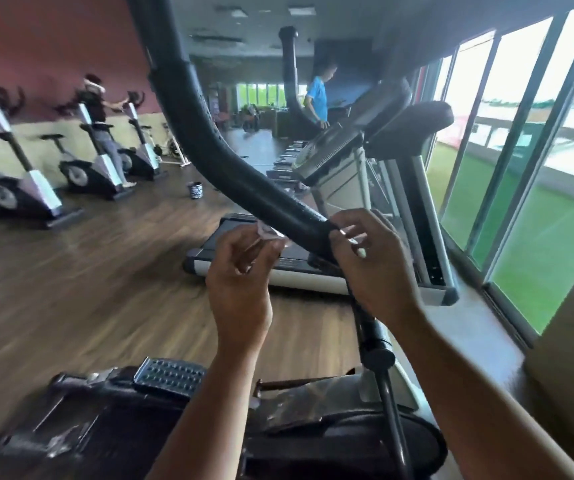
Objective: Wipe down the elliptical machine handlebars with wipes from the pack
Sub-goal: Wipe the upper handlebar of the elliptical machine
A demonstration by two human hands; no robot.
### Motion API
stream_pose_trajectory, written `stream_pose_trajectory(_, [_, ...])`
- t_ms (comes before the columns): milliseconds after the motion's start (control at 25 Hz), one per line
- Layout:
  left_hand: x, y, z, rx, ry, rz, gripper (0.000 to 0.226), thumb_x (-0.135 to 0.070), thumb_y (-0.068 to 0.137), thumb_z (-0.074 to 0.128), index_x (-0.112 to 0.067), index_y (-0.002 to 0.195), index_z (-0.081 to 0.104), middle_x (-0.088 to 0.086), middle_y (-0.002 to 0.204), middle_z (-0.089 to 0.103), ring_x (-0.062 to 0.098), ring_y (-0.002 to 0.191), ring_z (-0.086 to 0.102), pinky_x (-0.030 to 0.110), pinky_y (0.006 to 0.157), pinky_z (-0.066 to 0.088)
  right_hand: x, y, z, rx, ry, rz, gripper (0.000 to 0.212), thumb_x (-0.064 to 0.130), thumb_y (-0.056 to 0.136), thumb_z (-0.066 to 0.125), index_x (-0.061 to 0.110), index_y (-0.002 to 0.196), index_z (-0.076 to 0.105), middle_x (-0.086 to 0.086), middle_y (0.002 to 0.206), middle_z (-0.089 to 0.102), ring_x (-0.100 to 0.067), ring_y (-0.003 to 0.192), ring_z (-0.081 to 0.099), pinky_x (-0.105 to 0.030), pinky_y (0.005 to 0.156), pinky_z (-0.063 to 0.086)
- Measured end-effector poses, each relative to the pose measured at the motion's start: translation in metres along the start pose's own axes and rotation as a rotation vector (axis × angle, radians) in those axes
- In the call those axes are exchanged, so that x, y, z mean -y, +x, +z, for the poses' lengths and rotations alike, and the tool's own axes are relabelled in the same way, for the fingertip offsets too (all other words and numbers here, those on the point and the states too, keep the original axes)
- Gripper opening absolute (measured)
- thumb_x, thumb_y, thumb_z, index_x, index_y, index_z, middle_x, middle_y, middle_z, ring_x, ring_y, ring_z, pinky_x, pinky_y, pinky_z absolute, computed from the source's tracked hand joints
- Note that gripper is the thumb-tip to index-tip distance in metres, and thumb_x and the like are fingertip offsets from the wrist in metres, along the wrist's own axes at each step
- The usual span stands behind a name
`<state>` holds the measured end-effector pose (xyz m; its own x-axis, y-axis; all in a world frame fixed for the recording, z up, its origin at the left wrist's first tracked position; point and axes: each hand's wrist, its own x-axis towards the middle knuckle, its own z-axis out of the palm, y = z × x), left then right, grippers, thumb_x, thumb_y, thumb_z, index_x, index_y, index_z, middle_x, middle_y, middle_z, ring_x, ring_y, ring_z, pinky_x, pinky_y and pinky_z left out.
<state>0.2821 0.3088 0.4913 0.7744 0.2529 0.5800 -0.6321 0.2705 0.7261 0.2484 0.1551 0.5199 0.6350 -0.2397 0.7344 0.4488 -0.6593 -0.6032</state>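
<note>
Your left hand [244, 258] is curled shut on a crumpled wipe [268, 234], pinching it just beside the lower end of the near handlebar [209, 133], and your right hand [372, 261] sits on the other side of that bar with fingers curled, pinching what looks like the far end of the same wipe, though blur makes this uncertain. The lowest stretch of the black grip glistens, so I'd judge that part wiped; the long curve above it looks dry and is probably yet to do. The far handlebar [290, 74] stands well apart and shows no sign of wiping. A shiny packet [296, 403] lies on the machine's housing below; you can't confirm it's the pack
</note>
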Motion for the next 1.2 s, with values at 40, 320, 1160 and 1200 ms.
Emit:
stream_pose_trajectory(40, [-0.008,0.004,-0.003,-0.051,0.055,0.048,0.032,0.005,0.083,0.075,-0.022,0.097,0.065,-0.013,0.084,0.074,0.002,0.080,0.069,0.016,0.078,0.052,0.001,0.000,0.002,0.000,-0.013,-0.016,0.016,0.031,0.086,0.057,0.031,0.100,0.065,0.013,0.100,0.062,-0.013,0.091,0.062,-0.039,0.080,0.055])
stream_pose_trajectory(320, [-0.063,0.029,-0.021,-0.219,0.435,0.313,0.030,-0.010,0.091,0.073,-0.020,0.119,0.069,-0.006,0.112,0.073,0.002,0.104,0.069,0.014,0.090,0.051,0.031,0.018,0.005,0.045,-0.002,-0.191,0.027,0.028,0.086,0.058,0.024,0.112,0.064,0.007,0.106,0.061,-0.016,0.101,0.058,-0.029,0.088,0.045])
stream_pose_trajectory(1160, [-0.110,0.101,-0.033,0.415,1.456,1.119,0.029,-0.017,0.096,0.065,-0.003,0.121,0.071,0.011,0.119,0.070,0.028,0.116,0.054,0.037,0.108,0.044,0.016,0.024,0.007,0.135,0.063,-0.215,0.024,0.025,0.090,0.069,0.029,0.114,0.071,0.006,0.105,0.064,-0.020,0.097,0.057,-0.024,0.083,0.039])
stream_pose_trajectory(1200, [-0.121,0.110,-0.035,0.428,1.493,1.175,0.028,-0.016,0.097,0.066,-0.003,0.121,0.071,0.011,0.119,0.070,0.027,0.116,0.053,0.040,0.107,0.045,0.015,0.024,0.006,0.140,0.067,-0.215,0.023,0.025,0.090,0.069,0.029,0.113,0.071,0.006,0.105,0.064,-0.020,0.097,0.057,-0.025,0.083,0.040])
